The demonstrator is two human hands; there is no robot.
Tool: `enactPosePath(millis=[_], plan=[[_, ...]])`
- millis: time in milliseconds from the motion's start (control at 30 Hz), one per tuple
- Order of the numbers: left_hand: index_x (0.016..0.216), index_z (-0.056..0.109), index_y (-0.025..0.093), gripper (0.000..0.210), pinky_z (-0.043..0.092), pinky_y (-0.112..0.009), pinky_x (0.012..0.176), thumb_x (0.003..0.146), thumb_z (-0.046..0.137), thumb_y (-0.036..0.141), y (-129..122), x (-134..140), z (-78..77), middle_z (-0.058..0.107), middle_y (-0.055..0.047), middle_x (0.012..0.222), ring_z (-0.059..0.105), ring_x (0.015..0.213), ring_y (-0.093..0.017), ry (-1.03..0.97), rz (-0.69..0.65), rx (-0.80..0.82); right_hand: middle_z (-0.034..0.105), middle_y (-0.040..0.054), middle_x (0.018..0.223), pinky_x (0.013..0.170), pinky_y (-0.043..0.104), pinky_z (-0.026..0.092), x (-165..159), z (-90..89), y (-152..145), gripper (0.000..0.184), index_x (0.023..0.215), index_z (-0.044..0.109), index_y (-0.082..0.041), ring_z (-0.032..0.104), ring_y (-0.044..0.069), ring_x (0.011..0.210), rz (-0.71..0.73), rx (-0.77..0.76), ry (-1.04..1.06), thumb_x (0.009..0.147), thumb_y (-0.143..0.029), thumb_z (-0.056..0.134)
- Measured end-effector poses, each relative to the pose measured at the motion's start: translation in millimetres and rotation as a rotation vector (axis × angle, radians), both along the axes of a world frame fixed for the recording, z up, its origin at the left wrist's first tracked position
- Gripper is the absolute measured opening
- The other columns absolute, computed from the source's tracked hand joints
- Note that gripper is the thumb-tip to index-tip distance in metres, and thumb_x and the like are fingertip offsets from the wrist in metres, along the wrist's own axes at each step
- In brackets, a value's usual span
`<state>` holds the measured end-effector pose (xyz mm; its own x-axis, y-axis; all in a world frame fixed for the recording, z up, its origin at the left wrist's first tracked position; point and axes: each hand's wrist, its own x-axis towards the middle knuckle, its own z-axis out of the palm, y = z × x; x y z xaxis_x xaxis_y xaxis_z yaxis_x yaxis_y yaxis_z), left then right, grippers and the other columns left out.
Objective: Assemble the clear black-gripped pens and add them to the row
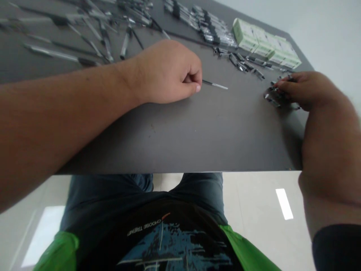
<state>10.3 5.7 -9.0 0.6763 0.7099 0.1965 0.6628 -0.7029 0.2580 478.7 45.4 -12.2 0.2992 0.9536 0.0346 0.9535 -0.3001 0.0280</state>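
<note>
Closed in a fist above the middle of the table [180, 143], my left hand [172, 71] grips a thin pen refill [216, 85]. One end, dark then pale, sticks out to the right of the fingers; the rest is hidden by the hand. At the table's right side, my right hand [306, 88] reaches down into a small heap of shiny silver and dark pen parts [272, 98]. Its thumb and fingertips are pinched together there, and what lies between them is too blurred to name.
Loose pen barrels and refills [104, 37] lie scattered at the far left. Bundles of clear pen barrels with black grips [208, 28] line the back, beside pale green-and-white boxes [265, 43]. Another scatter of small pen parts [239, 62] sits before them. The table's front edge is near my lap.
</note>
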Motion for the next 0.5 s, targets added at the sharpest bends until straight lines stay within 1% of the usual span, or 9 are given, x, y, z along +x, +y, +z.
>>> enactPosePath(millis=[100, 133, 233, 333, 433, 500], plan=[[0.127, 0.085, 0.015, 0.038, 0.052, -0.036, 0.108, 0.108, 0.058, 0.034, -0.6, 1.1, 1.3, 0.085, -0.004, 0.122, 0.078, 0.119, -0.025, 0.010, -0.004, -0.008, 0.079, 0.0167, 0.090, 0.057, 0.043, 0.037, -0.1, 0.5, 1.3, 0.051, 0.124, 0.085, -0.022, 0.053, 0.010, 0.061, -0.137, 0.011, 0.185, 0.106, -0.067, 0.071], [0.127, 0.085, 0.015, 0.038, 0.052, -0.035, 0.107, 0.108, 0.057, 0.033, -0.9, 1.6, 2.0, 0.085, -0.004, 0.122, 0.078, 0.120, -0.025, 0.016, -0.002, -0.011, 0.080, 0.0178, 0.092, 0.057, 0.044, 0.037, -0.4, 1.2, 1.6, 0.051, 0.123, 0.086, -0.024, 0.053, 0.010, 0.061, -0.154, 0.018, 0.199, 0.104, -0.069, 0.072], [0.130, 0.085, 0.015, 0.041, 0.050, -0.036, 0.108, 0.108, 0.055, 0.032, -1.8, 3.2, 4.6, 0.084, -0.004, 0.128, 0.077, 0.125, -0.025, 0.037, -0.009, -0.001, 0.080, 0.0199, 0.095, 0.057, 0.046, 0.037, 0.1, 2.9, 2.9, 0.049, 0.121, 0.086, -0.026, 0.051, 0.009, 0.061, -0.193, 0.012, 0.177, 0.102, -0.070, 0.074], [0.133, 0.084, 0.013, 0.045, 0.048, -0.037, 0.110, 0.107, 0.051, 0.031, -1.9, 4.0, 6.9, 0.083, -0.004, 0.132, 0.076, 0.129, -0.026, 0.062, -0.019, 0.007, 0.078, 0.0179, 0.090, 0.057, 0.048, 0.038, 2.8, 2.7, 4.7, 0.046, 0.123, 0.085, -0.027, 0.049, 0.008, 0.060, -0.237, 0.001, 0.142, 0.103, -0.068, 0.073], [0.132, 0.084, 0.014, 0.047, 0.048, -0.038, 0.113, 0.106, 0.048, 0.030, -1.2, 4.0, 6.7, 0.084, -0.002, 0.130, 0.076, 0.130, -0.026, 0.073, -0.040, 0.016, 0.075, 0.0158, 0.084, 0.056, 0.049, 0.039, 4.8, 1.2, 6.1, 0.048, 0.124, 0.085, -0.030, 0.049, 0.010, 0.059, -0.244, 0.007, 0.119, 0.102, -0.071, 0.072], [0.129, 0.085, 0.016, 0.046, 0.049, -0.038, 0.115, 0.105, 0.049, 0.030, -0.1, 3.8, 5.0, 0.085, -0.001, 0.127, 0.076, 0.127, -0.025, 0.070, -0.046, 0.024, 0.074, 0.0150, 0.080, 0.055, 0.049, 0.040, 4.8, 0.4, 6.7, 0.050, 0.121, 0.085, -0.032, 0.049, 0.011, 0.057, -0.246, 0.022, 0.113, 0.099, -0.075, 0.073]])
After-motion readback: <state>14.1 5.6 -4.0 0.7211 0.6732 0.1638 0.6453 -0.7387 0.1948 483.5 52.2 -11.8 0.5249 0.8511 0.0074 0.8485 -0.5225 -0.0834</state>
